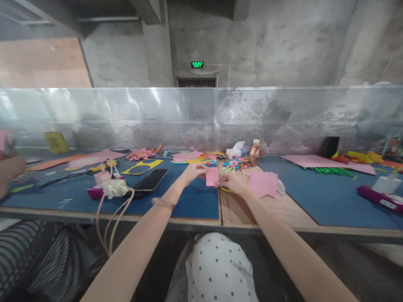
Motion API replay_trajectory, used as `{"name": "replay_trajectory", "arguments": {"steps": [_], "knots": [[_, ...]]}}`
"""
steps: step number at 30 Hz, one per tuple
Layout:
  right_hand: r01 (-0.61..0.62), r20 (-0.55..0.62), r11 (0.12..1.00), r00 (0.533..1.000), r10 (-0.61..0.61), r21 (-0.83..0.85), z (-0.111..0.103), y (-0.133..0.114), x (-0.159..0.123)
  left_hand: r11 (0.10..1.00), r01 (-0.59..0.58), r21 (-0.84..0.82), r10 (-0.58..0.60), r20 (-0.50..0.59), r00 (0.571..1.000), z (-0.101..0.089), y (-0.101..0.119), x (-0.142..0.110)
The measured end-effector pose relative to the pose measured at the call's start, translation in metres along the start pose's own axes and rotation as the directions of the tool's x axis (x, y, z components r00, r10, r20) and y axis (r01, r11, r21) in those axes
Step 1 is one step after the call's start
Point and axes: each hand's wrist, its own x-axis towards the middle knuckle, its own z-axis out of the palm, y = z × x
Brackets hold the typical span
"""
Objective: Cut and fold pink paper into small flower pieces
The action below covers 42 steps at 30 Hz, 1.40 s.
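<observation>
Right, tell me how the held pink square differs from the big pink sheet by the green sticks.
The pink square is small; the pink sheet is far larger. The left hand and right hand hold the square up; the sheet lies on the table. Both are pink.

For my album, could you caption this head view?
Two hands hold a pink paper square above a craft-strewn table.
</observation>
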Motion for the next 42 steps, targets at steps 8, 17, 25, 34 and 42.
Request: {"name": "replay_trajectory", "arguments": {"steps": [8,17,25,34,42], "knots": [[-0.003,-0.075,0.993,0.997,0.012,0.122,0.003,-0.008,-0.003,0.997,0.062,0.035,-0.068,0.198,0.978,-0.001,-0.001,-0.004],[0.004,-0.189,0.999,0.982,0.005,0.044,0.006,-0.017,-0.010,0.987,0.040,0.154,-0.059,0.123,0.991,-0.003,-0.007,0.001],[0.135,-0.138,0.977,0.978,-0.159,-0.167,0.006,-0.011,-0.009,0.967,-0.042,0.250,0.034,0.038,0.999,-0.002,-0.005,-0.001],[0.149,-0.086,0.967,0.982,-0.170,-0.208,0.006,-0.002,-0.005,0.979,-0.016,0.202,-0.019,0.169,0.985,0.002,-0.004,-0.003],[-0.008,-0.293,0.977,0.955,-0.056,-0.212,0.004,-0.022,-0.012,0.978,0.003,0.210,-0.057,0.253,0.966,0.001,-0.005,-0.004]]}}
